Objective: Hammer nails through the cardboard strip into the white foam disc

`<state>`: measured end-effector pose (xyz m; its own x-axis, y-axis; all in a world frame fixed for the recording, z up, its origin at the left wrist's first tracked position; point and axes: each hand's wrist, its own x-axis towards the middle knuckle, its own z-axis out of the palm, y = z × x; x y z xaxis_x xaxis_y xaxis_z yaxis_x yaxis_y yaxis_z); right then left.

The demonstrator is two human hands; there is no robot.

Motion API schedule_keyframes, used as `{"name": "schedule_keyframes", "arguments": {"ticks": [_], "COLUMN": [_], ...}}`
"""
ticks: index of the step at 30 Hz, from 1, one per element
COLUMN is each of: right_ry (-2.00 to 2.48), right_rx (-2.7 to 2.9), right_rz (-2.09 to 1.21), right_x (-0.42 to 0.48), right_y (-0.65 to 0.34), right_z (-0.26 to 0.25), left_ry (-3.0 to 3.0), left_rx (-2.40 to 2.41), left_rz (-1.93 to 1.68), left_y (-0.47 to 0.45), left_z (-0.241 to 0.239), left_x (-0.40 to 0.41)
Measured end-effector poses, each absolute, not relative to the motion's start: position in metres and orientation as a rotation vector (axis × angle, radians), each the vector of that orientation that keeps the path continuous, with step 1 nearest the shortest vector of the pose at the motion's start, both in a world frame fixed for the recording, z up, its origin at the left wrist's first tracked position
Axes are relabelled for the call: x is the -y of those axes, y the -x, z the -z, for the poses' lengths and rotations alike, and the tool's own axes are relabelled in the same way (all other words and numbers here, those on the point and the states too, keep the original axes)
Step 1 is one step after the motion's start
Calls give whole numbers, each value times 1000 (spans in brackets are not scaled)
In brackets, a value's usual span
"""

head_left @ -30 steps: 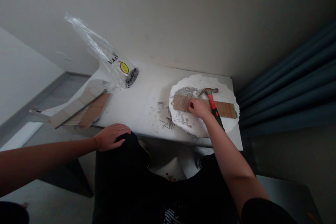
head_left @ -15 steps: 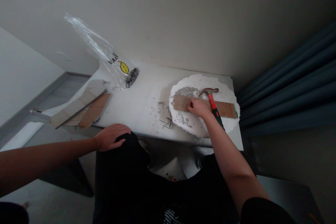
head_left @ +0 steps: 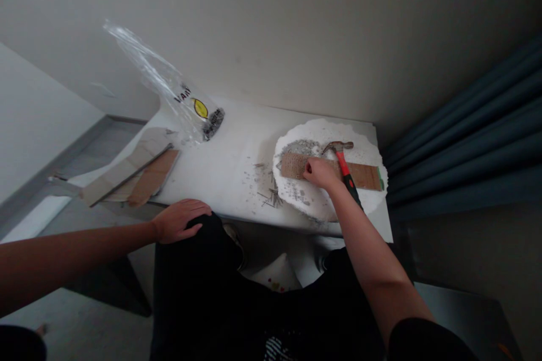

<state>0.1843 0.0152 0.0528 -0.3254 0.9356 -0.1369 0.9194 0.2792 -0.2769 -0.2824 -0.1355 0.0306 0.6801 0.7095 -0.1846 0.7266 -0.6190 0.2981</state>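
My right hand (head_left: 318, 173) is closed in a pinch over a narrow wooden board (head_left: 364, 175); whatever its fingertips may hold is too small to make out. Many small dots or holes cover the board's left part, and its right end is green. Across the board lies a claw hammer (head_left: 342, 164) with a red and black handle, its head pointing to the wall. Both rest on a white scallop-edged mat (head_left: 313, 206). My left hand (head_left: 181, 221) lies flat on my knee, fingers stretched out, holding nothing.
Loose nails (head_left: 271, 198) and grey bits lie by the mat's left edge on the white table (head_left: 224, 180). A clear plastic bag (head_left: 186, 102) with dark contents leans at the back. Cardboard pieces (head_left: 150, 177) and a thin rod overhang the left end. A blue curtain (head_left: 474, 124) hangs at right.
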Motion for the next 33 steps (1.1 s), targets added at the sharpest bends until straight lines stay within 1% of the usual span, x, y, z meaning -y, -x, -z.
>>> {"name": "schedule_keyframes", "arguments": {"ticks": [14, 23, 29, 33], "right_ry": [1777, 1530, 1436, 1534], "right_rx": [2399, 2412, 2138, 2323], "right_rz": [-541, -576, -517, -490], "right_x": [-18, -14, -14, -10], "right_y": [-187, -196, -201, -201], "right_z": [-49, -54, -60, -59], "left_ry": [-2538, -2535, -2537, -2537], "left_rx": [-1154, -1132, -1129, -1126], "left_rz": [53, 78, 53, 49], "left_y": [280, 285, 284, 283], "left_z": [-33, -29, -30, -30], "left_x": [136, 132, 134, 135]}}
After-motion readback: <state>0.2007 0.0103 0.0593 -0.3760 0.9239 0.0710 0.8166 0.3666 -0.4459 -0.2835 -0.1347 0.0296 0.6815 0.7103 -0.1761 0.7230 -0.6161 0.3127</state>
